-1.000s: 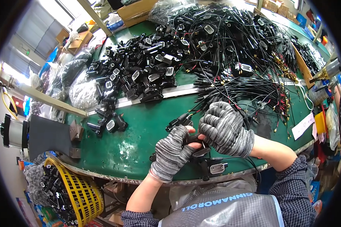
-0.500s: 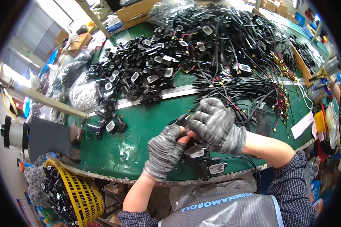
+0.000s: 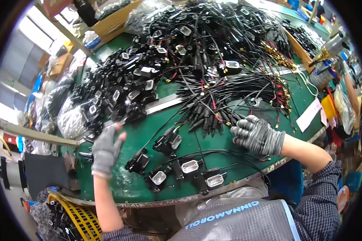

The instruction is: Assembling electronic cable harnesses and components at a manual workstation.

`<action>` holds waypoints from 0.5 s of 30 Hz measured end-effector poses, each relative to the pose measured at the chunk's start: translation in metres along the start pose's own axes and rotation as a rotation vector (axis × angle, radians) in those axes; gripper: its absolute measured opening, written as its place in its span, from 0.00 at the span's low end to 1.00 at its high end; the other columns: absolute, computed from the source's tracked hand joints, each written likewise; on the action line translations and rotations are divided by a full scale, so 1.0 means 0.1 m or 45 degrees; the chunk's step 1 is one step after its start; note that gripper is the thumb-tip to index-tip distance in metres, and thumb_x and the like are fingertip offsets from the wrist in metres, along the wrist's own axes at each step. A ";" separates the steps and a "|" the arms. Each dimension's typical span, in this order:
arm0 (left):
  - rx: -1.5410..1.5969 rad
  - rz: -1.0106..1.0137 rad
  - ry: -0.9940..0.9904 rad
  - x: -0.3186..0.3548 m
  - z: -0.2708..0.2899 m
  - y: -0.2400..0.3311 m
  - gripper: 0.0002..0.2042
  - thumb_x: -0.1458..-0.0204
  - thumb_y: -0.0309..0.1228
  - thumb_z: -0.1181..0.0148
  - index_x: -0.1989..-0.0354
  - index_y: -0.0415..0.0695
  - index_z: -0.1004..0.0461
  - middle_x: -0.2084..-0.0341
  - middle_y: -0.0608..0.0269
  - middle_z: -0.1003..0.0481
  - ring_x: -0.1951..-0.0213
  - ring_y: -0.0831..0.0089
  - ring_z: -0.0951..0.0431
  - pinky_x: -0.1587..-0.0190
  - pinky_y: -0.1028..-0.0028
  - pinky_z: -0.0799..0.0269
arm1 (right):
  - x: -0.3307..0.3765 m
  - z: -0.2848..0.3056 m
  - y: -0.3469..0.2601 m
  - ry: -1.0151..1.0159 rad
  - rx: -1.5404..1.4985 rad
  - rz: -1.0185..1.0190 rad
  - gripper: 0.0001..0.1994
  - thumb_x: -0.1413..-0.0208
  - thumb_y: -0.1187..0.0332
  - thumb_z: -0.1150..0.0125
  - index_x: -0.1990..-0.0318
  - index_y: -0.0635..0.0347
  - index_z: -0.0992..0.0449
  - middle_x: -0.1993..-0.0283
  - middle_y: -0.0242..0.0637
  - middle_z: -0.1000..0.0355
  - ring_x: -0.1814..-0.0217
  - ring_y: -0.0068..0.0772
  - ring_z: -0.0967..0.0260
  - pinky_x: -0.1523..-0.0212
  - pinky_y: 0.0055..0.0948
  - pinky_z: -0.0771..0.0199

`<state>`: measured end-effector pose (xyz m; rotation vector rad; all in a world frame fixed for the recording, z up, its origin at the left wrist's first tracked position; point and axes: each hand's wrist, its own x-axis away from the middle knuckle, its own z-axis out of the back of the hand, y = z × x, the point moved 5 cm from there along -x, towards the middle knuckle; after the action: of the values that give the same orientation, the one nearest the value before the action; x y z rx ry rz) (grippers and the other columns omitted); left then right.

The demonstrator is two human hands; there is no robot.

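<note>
My left hand (image 3: 104,154), in a grey knit glove with bare thumb and fingertip, is open, slightly blurred and just short of the pile of black plastic housings (image 3: 133,108). At the cable bundle's (image 3: 229,90) near edge, my gloved right hand (image 3: 255,136) has its fingers curled in; whatever they hold is hidden. Between the hands, several black housings with pale rectangular windows lie on the green table (image 3: 213,146), one of them a front housing (image 3: 190,166). Thin black cables (image 3: 225,152) run rightward from them.
A metal strip (image 3: 163,105) crosses the table under the piles. Below the left edge stands a yellow basket (image 3: 78,215) of black parts. Plastic bags (image 3: 72,118) crowd the left; a paper sheet (image 3: 309,114) and spools (image 3: 323,76) are at the right.
My hands have parted from the middle: the left has gone left toward the housing pile, the right to the right beside the cables. More cabled housings now show between them. The view has shifted.
</note>
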<state>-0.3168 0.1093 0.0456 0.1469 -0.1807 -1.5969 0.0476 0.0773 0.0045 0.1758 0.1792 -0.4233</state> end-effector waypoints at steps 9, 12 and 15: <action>-0.783 -0.256 -0.055 -0.75 -0.40 0.30 0.19 0.57 0.27 0.46 0.53 0.50 0.34 0.59 0.59 0.30 0.59 0.63 0.29 0.57 0.66 0.32 | -0.20 0.03 0.15 0.019 -0.186 -0.130 0.09 0.55 0.63 0.47 0.66 0.54 0.28 0.67 0.33 0.30 0.60 0.37 0.33 0.52 0.41 0.39; -0.588 -0.571 0.185 -0.57 -0.41 0.12 0.16 0.54 0.27 0.48 0.54 0.49 0.34 0.61 0.57 0.29 0.61 0.64 0.28 0.60 0.66 0.31 | -0.14 0.21 0.26 0.045 -0.485 -0.315 0.08 0.55 0.63 0.45 0.68 0.55 0.28 0.70 0.33 0.30 0.62 0.38 0.33 0.55 0.39 0.38; -0.202 -0.447 0.345 -0.36 -0.43 -0.29 0.14 0.52 0.28 0.49 0.55 0.47 0.33 0.64 0.56 0.29 0.63 0.67 0.27 0.64 0.68 0.30 | -0.29 0.32 0.32 0.127 -0.606 -0.457 0.08 0.56 0.63 0.42 0.69 0.56 0.28 0.73 0.35 0.31 0.67 0.40 0.34 0.61 0.36 0.36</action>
<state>-0.3354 0.1448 -0.0029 0.2808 0.1925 -1.9119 0.0393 0.1104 0.0453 -0.3094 0.4068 -0.7153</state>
